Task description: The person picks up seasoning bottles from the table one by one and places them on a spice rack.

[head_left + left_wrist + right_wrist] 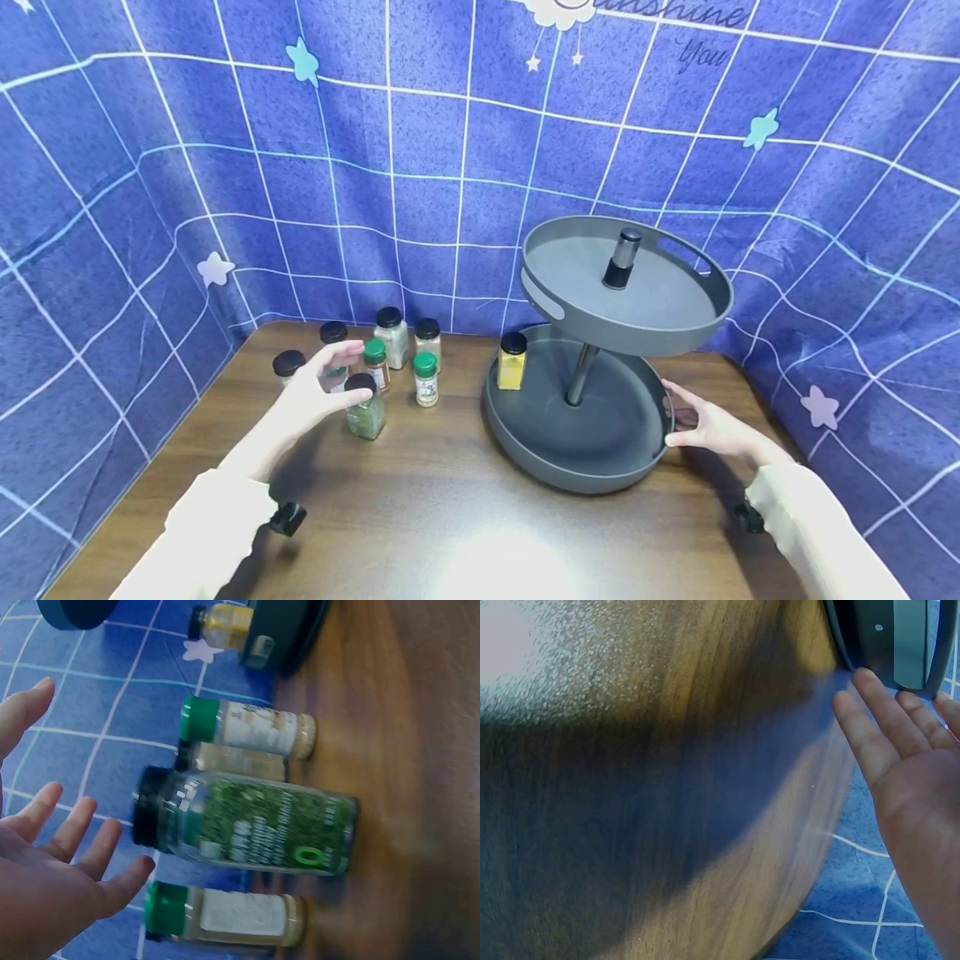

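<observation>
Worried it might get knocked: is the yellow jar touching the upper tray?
Apart. The head view shows blue backdrop between the yellow jar and the upper tray.

The left hand [318, 388] hides most of the clear jar with a round black lid [288, 362] at the far left. The round grey upper tray [570, 275] covers part of the back of the round grey lower tray [540, 433]. In the left wrist view, the small white words on the clear jar of green herbs [259, 825] are too blurry to read. The top edge cuts the dark curly writing [667, 12]. The bottom edge cuts both white cloth sleeves [210, 525].
</observation>
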